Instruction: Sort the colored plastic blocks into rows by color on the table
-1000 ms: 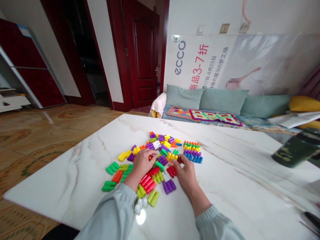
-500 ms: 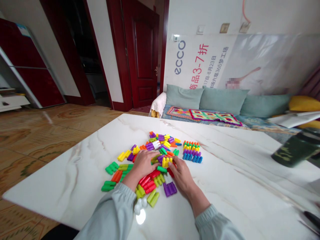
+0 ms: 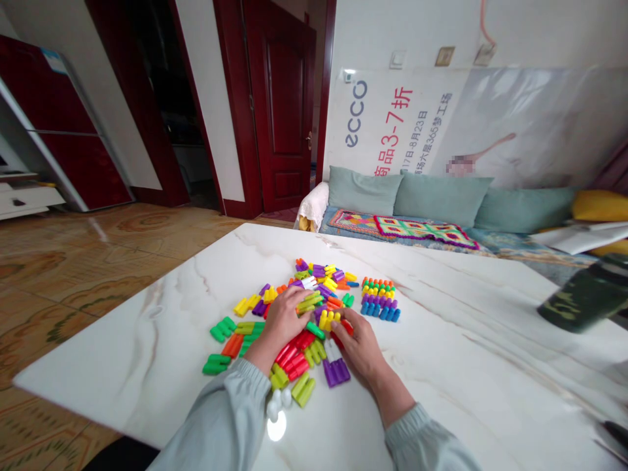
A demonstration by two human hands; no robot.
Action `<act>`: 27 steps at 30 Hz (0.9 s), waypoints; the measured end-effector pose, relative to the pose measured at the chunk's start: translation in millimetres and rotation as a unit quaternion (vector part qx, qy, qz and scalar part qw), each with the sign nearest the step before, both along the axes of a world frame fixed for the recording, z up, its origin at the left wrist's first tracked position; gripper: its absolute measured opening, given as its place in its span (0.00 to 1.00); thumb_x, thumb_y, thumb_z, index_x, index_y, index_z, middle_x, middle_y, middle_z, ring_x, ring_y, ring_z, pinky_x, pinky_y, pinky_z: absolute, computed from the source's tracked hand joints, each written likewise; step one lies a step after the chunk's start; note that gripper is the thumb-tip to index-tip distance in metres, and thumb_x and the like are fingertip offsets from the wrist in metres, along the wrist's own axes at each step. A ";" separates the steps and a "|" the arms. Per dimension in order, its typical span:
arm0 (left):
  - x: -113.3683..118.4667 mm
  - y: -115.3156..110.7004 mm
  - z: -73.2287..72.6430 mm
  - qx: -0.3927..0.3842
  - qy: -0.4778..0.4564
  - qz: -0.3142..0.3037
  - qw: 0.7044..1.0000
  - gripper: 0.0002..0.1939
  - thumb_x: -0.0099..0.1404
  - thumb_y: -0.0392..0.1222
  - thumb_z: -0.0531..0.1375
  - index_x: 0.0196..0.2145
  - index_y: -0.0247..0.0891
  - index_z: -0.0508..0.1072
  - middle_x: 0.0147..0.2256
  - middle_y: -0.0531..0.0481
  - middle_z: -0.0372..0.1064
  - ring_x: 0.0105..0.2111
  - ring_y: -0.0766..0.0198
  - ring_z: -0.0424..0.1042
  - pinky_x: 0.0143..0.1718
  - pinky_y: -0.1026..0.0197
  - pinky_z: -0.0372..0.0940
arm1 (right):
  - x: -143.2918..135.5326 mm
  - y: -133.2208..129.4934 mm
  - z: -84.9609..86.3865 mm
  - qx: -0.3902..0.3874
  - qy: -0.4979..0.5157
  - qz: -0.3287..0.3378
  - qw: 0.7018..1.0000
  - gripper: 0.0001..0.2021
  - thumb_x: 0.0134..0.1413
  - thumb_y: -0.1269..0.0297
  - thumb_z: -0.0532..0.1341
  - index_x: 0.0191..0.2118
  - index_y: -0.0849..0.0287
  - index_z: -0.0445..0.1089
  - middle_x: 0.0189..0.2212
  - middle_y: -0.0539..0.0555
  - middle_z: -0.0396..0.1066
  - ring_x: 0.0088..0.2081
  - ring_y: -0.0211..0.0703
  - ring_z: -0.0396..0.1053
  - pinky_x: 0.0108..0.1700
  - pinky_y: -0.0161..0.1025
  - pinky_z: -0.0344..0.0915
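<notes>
A heap of colourful plastic toy blocks with rounded, finger-like prongs lies on the white marble-patterned table. At the heap's left side my left hand is closed on a lime-green block, its prongs pointing right. From the right, my right hand has its thumb and fingers closed at a yellow block, prongs up. A red block shows partly by the right fingers. Below the hands lie red blocks, a purple block and a white block.
Right of the heap, orange, green, yellow, purple and blue blocks stand in neat rows by colour. A dark green camouflage cup is at the table's right. Beyond the table is a sofa with teal cushions.
My left hand has drawn back slightly, and the lime-green block now shows more clearly, raised and turned in its fingers. My right hand stays by the yellow block. The view has shifted slightly.
</notes>
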State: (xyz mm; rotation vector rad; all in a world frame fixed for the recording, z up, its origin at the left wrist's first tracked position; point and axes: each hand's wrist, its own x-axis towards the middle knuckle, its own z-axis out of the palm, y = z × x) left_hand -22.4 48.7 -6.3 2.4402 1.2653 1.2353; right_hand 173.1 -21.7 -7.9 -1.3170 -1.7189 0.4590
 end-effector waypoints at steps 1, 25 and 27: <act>0.0 -0.8 1.7 0.016 -0.032 0.005 0.999 0.21 0.58 0.33 0.62 0.50 0.41 0.75 0.47 0.44 0.73 0.49 0.55 0.72 0.55 0.53 0.67 | 0.7 0.7 -0.4 0.015 -0.003 -0.008 1.000 0.10 0.62 0.60 0.56 0.36 0.59 0.71 0.33 0.53 0.73 0.35 0.43 0.69 0.39 0.38 0.63; 15.0 -21.3 11.2 -0.275 -0.255 -0.171 0.911 0.15 0.62 0.47 0.63 0.42 0.36 0.78 0.31 0.48 0.78 0.26 0.62 0.76 0.29 0.62 0.72 | -5.1 -0.4 3.2 0.024 0.243 0.031 0.969 0.08 0.56 0.59 0.63 0.37 0.58 0.71 0.31 0.52 0.74 0.32 0.41 0.71 0.37 0.38 0.70; 12.5 -18.0 9.4 -0.249 -0.251 -0.146 0.924 0.14 0.63 0.46 0.62 0.42 0.36 0.78 0.33 0.47 0.79 0.28 0.61 0.77 0.32 0.61 0.73 | -2.5 2.1 0.2 0.030 0.267 0.023 0.963 0.09 0.57 0.59 0.63 0.39 0.58 0.71 0.33 0.53 0.74 0.34 0.42 0.72 0.38 0.39 0.71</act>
